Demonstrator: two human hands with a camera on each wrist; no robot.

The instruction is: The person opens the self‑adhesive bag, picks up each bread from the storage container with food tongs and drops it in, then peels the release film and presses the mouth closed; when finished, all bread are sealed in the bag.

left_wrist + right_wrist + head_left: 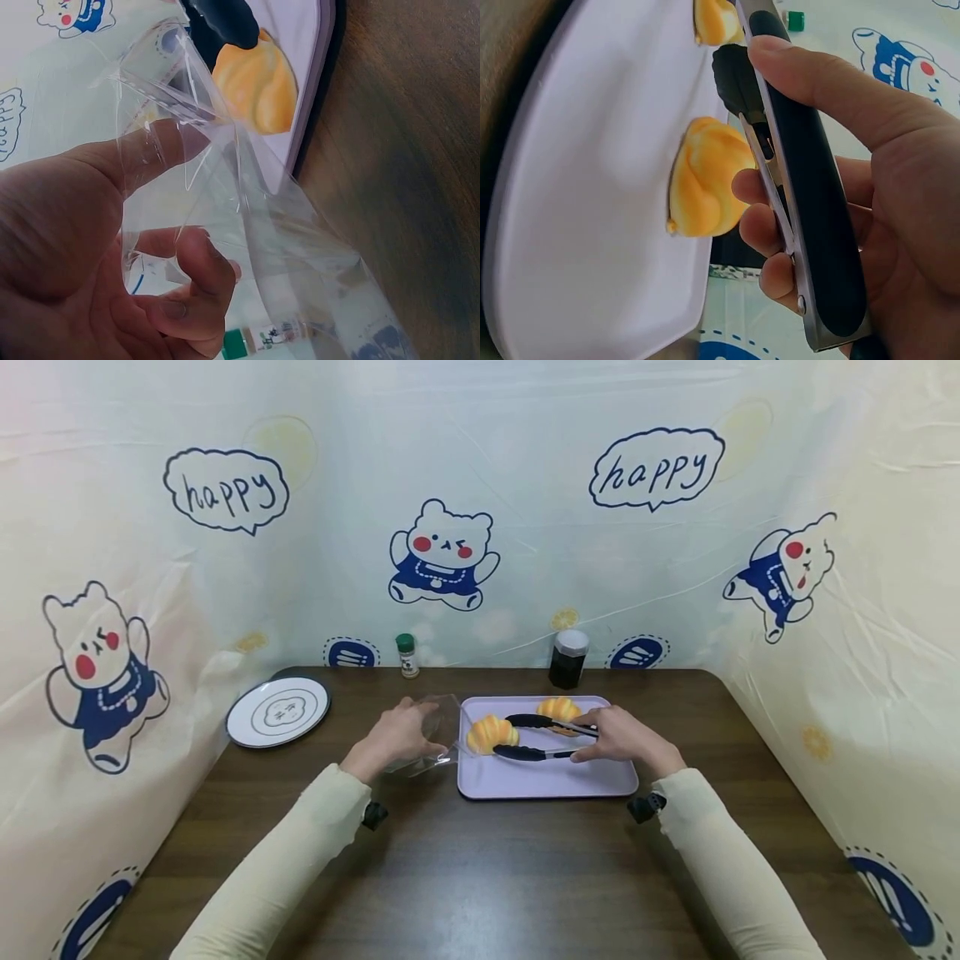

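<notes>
- Our right hand (618, 735) has the tongs (808, 187), thumb on one handle and fingers curled round the other. The tongs' tips stand apart at the left roll (491, 735), which sits on the lilac tray (547, 783). Can't tell if both tips really touch it, so a squeeze now might only nip the edge and spin the roll away.
- Squeeze too hard and, if that roll's as soft as it looks, we'd dent it or pop it out.
- The right roll (558, 708) is also on the tray, right beside the tongs' far arm. A sideways sweep could shove it toward the rim.
- Our left hand (400, 731) holds the clear bag (300, 247), thumb and bent fingers well apart with film around them. Exactly what's pinched, we can't tell. If the grip slackens, that floppy plastic could fold shut.
- The bag's right by the tray's left edge, so loose film could snag on a tong tip or drag the roll.
- Jar (568, 660) and shaker (407, 657) are behind, so a careless elbow-out reach might knock them over.
</notes>
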